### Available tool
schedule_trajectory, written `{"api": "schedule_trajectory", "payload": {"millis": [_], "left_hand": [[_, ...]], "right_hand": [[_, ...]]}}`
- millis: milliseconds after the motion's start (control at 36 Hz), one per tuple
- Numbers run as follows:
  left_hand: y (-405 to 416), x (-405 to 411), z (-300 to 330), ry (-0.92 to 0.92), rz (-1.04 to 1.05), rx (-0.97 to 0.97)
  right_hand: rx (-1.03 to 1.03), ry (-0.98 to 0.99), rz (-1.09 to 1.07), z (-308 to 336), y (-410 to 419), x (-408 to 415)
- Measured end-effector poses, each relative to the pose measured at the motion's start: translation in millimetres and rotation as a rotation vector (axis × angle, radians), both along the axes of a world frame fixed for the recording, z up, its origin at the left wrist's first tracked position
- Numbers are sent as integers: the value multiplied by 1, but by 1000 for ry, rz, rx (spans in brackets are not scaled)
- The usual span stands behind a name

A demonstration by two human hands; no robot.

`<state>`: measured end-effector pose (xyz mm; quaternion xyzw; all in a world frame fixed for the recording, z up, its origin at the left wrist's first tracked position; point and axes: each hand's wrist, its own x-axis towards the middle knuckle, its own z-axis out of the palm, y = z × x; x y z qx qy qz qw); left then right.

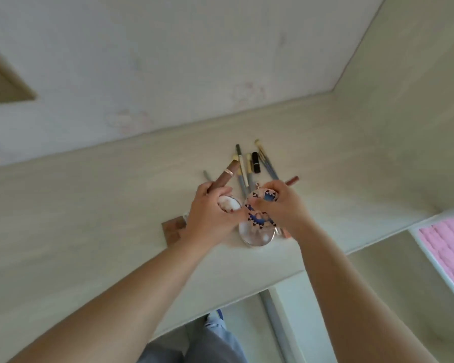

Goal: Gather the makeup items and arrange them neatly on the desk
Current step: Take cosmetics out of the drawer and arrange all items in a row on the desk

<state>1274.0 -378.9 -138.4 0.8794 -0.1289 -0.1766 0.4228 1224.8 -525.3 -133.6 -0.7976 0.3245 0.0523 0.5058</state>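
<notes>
the person's bare arms reach out over the pale counter (95, 221). the left hand (210, 216) curls round a brown brush handle (222, 178) and a small white compact (230, 204). at its 3 o'clock the right hand (283, 205) grips a patterned blue-and-pink piece (260, 213), just above a round clear compact (257, 235). at 12 o'clock beyond the hands, brushes and pencils (249, 166) lie bunched together.
</notes>
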Motion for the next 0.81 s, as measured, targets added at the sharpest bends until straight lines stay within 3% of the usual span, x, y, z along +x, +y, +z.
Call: {"api": "schedule_trajectory", "payload": {"millis": [194, 361, 583, 806], "left_hand": [[59, 50, -10, 24, 154, 61], [90, 90, -27, 73, 265, 95], [97, 118, -47, 12, 143, 142], [94, 124, -61, -18, 94, 221]], "right_hand": [[4, 66, 226, -13, 42, 82], [-61, 130, 270, -31, 67, 140], [-116, 101, 275, -44, 81, 171], [-364, 155, 387, -49, 76, 179]]}}
